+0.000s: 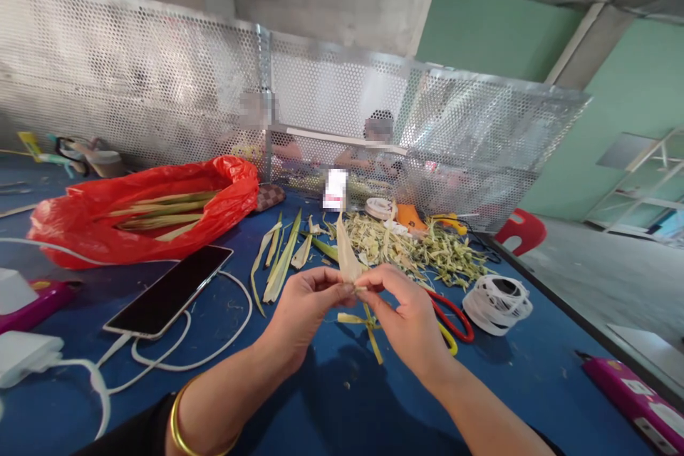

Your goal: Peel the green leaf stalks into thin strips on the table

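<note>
A pale, dried leaf strip stands upright between my two hands above the blue table. My left hand pinches its lower end between thumb and fingers. From the other side my right hand pinches the same base, the fingertips of both hands nearly touching. Below them lies a small cross of folded leaf strips, partly hidden by the right hand. Scissors with red and yellow handles lie beside my right hand, their blades out of sight. Several loose green and pale leaf strips lie beyond my left hand.
A red plastic bag holds long leaves at the left, with a phone and white cable before it. Leaf scraps are heaped behind my hands; a white tape roll stands right. A perforated metal screen closes the back, people behind it.
</note>
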`<state>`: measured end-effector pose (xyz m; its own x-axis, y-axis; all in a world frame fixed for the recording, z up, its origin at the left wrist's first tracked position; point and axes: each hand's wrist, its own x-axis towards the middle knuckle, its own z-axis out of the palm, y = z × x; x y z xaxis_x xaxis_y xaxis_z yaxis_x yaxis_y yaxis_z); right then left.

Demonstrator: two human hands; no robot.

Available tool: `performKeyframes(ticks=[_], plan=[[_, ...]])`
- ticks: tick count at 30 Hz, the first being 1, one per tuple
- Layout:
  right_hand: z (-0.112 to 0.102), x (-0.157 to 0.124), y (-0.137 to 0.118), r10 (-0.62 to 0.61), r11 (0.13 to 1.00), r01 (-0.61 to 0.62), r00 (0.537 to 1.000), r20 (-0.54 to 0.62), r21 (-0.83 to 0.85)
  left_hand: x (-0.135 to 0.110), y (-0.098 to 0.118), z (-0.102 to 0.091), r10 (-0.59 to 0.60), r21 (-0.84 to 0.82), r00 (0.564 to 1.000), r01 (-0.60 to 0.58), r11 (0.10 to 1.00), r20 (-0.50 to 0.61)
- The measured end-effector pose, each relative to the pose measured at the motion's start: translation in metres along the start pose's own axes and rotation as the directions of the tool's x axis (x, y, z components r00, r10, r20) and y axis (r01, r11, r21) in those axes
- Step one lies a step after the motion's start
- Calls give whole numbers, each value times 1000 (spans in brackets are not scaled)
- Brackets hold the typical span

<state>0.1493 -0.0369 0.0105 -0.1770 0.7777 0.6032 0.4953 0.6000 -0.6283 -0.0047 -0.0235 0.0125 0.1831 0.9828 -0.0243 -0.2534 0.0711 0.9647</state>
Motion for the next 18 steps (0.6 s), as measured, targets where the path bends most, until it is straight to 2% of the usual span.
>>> performKeyframes(ticks=[4, 8, 18], plan=[[0, 0, 3, -27, 999, 26, 999, -24, -27, -1, 1, -1, -54, -33, 999, 54, 998, -2], [1, 0, 5, -37, 999, 36, 999, -39, -30, -2, 0, -2, -56, -21, 998, 56, 998, -1], [4, -2, -2, 146, 986, -139, 986, -81, 88, -3, -1, 2, 53, 98, 998, -56, 994, 29]])
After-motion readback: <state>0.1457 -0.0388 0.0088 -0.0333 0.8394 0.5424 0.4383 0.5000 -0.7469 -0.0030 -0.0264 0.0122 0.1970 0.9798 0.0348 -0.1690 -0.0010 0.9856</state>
